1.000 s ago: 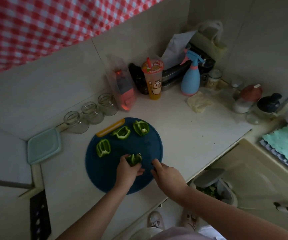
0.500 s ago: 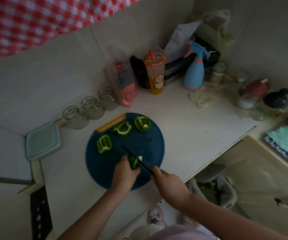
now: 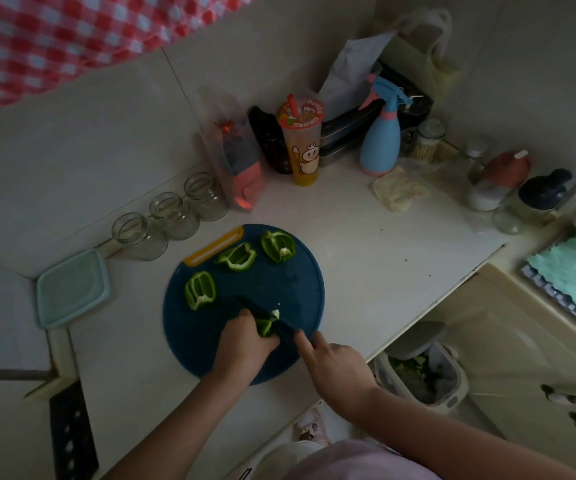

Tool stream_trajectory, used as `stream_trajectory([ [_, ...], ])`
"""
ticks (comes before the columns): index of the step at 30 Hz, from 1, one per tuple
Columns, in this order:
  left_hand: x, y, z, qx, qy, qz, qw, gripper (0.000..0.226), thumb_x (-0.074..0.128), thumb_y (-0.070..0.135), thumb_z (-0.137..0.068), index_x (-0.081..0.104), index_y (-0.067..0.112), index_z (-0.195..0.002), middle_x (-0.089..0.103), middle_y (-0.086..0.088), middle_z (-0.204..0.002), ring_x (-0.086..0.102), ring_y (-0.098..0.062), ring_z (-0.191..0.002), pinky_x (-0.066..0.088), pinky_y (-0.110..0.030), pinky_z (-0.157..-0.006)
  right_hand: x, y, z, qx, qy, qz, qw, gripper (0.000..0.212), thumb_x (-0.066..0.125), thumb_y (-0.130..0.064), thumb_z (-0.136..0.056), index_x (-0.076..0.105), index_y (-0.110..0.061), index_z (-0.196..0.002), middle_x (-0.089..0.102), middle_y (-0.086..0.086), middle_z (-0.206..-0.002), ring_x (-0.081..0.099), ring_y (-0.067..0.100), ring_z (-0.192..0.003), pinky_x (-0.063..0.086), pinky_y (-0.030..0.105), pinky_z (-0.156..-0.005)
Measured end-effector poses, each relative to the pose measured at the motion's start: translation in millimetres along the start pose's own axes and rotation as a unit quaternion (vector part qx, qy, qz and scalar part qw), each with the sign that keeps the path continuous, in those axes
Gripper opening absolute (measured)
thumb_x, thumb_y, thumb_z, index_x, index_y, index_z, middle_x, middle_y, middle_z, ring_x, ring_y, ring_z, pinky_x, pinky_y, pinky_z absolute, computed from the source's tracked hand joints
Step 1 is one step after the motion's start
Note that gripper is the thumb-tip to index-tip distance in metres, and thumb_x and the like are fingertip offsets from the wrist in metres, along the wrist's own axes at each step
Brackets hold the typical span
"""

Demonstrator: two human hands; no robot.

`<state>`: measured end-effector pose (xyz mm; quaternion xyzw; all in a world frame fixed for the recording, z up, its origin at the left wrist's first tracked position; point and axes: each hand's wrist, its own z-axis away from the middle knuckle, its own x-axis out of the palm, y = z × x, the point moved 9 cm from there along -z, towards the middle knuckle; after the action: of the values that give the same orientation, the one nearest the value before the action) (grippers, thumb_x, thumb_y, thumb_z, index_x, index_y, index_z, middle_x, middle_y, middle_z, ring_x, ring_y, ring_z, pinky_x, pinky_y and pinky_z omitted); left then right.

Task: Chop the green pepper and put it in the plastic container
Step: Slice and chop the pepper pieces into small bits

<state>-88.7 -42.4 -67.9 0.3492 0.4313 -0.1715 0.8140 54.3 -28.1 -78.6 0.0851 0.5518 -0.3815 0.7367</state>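
Left hand [image 3: 245, 344]: fingers curled, pinning a green pepper piece [image 3: 265, 326] to the round blue cutting board [image 3: 210, 341]. Right hand [image 3: 335, 365]: closed on a black knife [image 3: 262, 311], forefinger extended along it, blade across the piece. Three further pepper sections [image 3: 200, 290] lie apart on the board's far half. The teal plastic container [image 3: 72, 287] sits at left on the pale countertop [image 3: 366, 258], near three glass jars [image 3: 139, 235].
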Motion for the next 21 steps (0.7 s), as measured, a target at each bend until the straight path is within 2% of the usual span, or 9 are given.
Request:
stream_trajectory([
  [5,-4,3,-3,-0.008,-0.004,-0.032,0.999,0.043,0.076,0.034,-0.073,0.056,0.003,-0.096,0.064,-0.011,-0.098,0.063,-0.026,-0.092,0.043,-0.027,-0.063,1,-3,-1,0.001,-0.021,-0.007,1.0,0.055,0.033,-0.009,-0.097,0.01,-0.015,-0.147,0.045,0.016,-0.119,0.059,0.034,-0.084,0.051,0.043,-0.07],
  [12,-5,5,-6,-0.011,-0.022,-0.042,0.999,0.043,0.075,0.036,-0.072,0.057,0.004,-0.095,0.064,-0.01,-0.094,0.063,-0.025,-0.089,0.045,-0.028,-0.063,0,-5,-2,0.0,-0.027,-0.003,1.0,0.052,0.031,-0.011,-0.098,0.011,-0.016,-0.146,0.045,0.017,-0.12,0.059,0.034,-0.082,0.049,0.041,-0.066],
  [17,-2,8,-15,-0.02,-0.075,-0.007,0.997,0.028,0.076,0.027,-0.071,0.058,0.006,-0.077,0.067,-0.011,-0.077,0.068,-0.023,-0.072,0.058,-0.036,-0.066,-6,-5,-6,0.007,-0.029,0.01,0.999,0.051,0.03,-0.008,-0.097,0.013,-0.014,-0.144,0.045,0.02,-0.119,0.059,0.036,-0.083,0.044,0.04,-0.063],
  [21,-2,10,-21,-0.045,-0.105,0.022,0.993,0.019,0.074,0.016,-0.073,0.06,0.002,-0.074,0.068,-0.012,-0.066,0.068,-0.017,-0.058,0.059,-0.032,-0.062,-10,-5,-10,0.015,-0.026,0.009,1.0,0.048,0.03,-0.007,-0.097,0.016,-0.014,-0.142,0.047,0.02,-0.115,0.059,0.036,-0.079,0.042,0.039,-0.059],
])
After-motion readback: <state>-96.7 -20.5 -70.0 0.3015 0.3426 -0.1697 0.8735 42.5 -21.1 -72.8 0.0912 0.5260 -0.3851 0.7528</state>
